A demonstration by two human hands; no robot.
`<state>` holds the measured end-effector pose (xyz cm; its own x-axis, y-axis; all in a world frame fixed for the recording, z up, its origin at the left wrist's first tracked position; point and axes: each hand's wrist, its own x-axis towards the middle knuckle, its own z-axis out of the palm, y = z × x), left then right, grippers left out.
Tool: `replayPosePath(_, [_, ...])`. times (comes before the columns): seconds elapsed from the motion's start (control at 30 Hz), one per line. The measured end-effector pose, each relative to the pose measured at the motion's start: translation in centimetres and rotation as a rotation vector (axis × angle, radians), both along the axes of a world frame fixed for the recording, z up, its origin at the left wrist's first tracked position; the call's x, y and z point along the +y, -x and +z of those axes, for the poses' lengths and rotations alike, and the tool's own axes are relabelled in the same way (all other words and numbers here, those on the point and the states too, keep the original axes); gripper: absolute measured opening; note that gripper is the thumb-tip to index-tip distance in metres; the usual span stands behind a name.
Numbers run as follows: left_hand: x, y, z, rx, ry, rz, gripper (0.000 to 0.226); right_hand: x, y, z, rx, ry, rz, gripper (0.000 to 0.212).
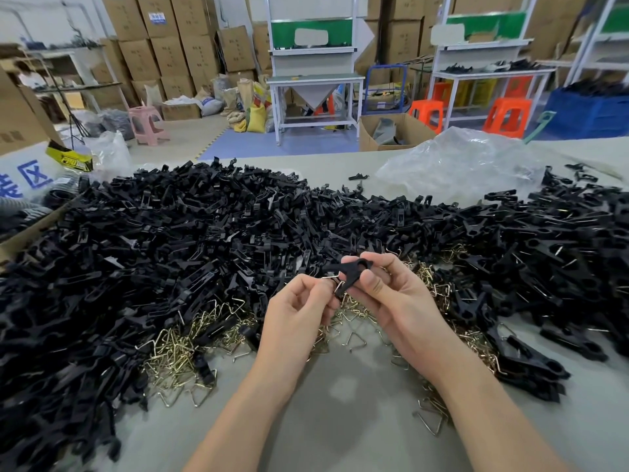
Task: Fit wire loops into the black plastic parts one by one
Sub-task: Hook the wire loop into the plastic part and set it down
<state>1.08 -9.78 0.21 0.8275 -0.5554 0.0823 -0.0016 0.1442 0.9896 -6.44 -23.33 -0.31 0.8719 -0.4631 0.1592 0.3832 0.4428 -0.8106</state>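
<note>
Wire loop (333, 280) pinched by curled fingertips of left hand (299, 311), touching lower end of black plastic part (350, 272). Right hand (391, 301) grips that part between thumb and fingers, above table (340, 420). Loose brass-coloured loops (177, 349) lie beneath, heaps of black parts (170, 240) around.

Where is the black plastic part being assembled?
Head view, centre: the right hand grips the black plastic part above the heap of wire loops; the left hand pinches a single wire loop at it.
</note>
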Motion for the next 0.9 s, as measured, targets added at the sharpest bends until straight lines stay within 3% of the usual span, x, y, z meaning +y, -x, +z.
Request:
replayPosePath(0.27, [0.1,-0.4,-0.1,0.049,0.001,-0.097,0.020,0.3,0.1,0.1,0.032,0.104,0.039,0.018])
replayPosePath(0.37, [0.3,-0.5,-0.2,0.154,0.081,-0.229,0.018,0.2,0.1,0.1,0.035,0.073,0.027,0.020])
replayPosePath(0.57, [0.4,-0.1,-0.1,0.360,0.230,-0.458,0.050,0.7,0.1,0.3,0.100,0.059,0.061,0.024])
replayPosePath(0.77, [-0.3,1.1,0.4,0.343,0.276,-0.363,0.068,0.7,0.3,0.3,0.132,0.147,0.131,0.039])
replayPosePath(0.9, [-0.4,1.5,0.1,0.351,0.321,-0.354,0.056,0.2,0.4,-0.2,0.147,0.175,0.153,0.052])
